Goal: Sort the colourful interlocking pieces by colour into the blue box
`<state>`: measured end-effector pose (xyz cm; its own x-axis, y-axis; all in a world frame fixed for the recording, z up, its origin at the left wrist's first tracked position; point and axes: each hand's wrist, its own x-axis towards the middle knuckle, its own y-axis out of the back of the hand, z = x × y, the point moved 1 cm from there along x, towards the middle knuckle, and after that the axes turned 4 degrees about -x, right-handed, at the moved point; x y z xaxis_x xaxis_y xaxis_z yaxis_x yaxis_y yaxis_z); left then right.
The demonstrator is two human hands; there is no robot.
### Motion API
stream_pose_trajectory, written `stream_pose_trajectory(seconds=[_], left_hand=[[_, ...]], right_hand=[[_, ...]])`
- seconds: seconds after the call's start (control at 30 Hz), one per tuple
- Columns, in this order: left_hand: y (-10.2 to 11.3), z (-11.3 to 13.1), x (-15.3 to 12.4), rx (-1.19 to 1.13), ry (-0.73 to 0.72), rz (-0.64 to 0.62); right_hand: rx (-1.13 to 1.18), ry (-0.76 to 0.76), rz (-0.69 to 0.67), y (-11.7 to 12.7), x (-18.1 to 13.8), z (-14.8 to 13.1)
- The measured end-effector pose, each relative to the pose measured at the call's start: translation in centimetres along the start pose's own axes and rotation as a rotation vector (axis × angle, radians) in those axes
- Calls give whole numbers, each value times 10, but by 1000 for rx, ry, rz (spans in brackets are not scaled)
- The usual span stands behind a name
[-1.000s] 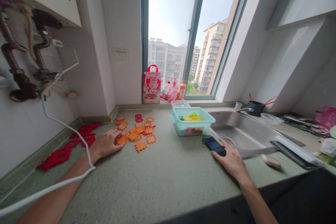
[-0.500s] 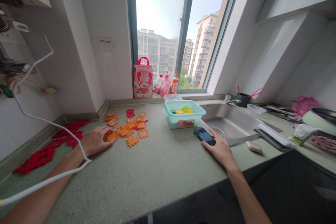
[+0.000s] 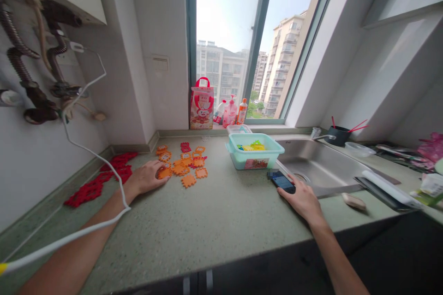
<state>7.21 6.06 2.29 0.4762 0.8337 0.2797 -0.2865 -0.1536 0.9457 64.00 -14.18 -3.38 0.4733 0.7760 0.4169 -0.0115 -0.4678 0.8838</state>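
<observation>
On the worktop at left, my left hand (image 3: 147, 178) has its fingertips and thumb closed around an orange interlocking puzzle piece (image 3: 165, 173) with toothed edges. More orange pieces (image 3: 188, 180) lie scattered just beyond it, with a few red pieces (image 3: 185, 146) among them. Red joined pieces (image 3: 85, 193) stretch along the wall, left of that hand. At right, my right hand (image 3: 306, 200) grips the edges of a dark phone (image 3: 284, 182) lying on the worktop, its screen lit. Behind the phone stands a mint plastic tub (image 3: 256, 156) holding yellow, green and blue pieces.
A steel sink (image 3: 321, 161) lies right of the tub, with a soap bar (image 3: 353, 201) near its front edge. A white cable (image 3: 119, 177) hangs across my left forearm. A pink bag (image 3: 202, 108) and several bottles (image 3: 230, 111) stand by the window.
The view has turned slightly left, so everything sits further right in the picture. My hands keep the same places on the orange piece and the phone.
</observation>
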Motion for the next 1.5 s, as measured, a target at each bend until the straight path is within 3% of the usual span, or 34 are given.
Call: stream_pose_trajectory(seconds=[0.1,0.2,0.3,0.37,0.53,0.7,0.9,1.13,1.3,1.5], left_hand=[[-1,-1,-1,-3,0,11],[-3,-2,-3,-17,-14,26],[-4,-1,-5,-45,-10,41],[-3,1,-5,-59,-12,52],[2,10,-8,-39,-22,64],[4,11,-12,-62,-78,59],[2,7,-10,-85,-136,24],[1,13,-11,-96,-139,12],[-1,29,-12,-120,-193,-9],[-2,55,-12,-172,-246,-38]], right_hand=[[-98,86,144,10,-7,-8],[-107,396,256,23,-18,-31],[-8,765,144,31,-33,-73],[83,906,46,30,-40,-110],[278,1088,-119,13,-31,-205],[335,1004,-108,-20,5,-260],[466,1043,-160,-42,23,-261],[591,1046,-223,-39,38,-247],[721,1081,-128,-29,28,-257],[737,1205,-207,-30,8,-277]])
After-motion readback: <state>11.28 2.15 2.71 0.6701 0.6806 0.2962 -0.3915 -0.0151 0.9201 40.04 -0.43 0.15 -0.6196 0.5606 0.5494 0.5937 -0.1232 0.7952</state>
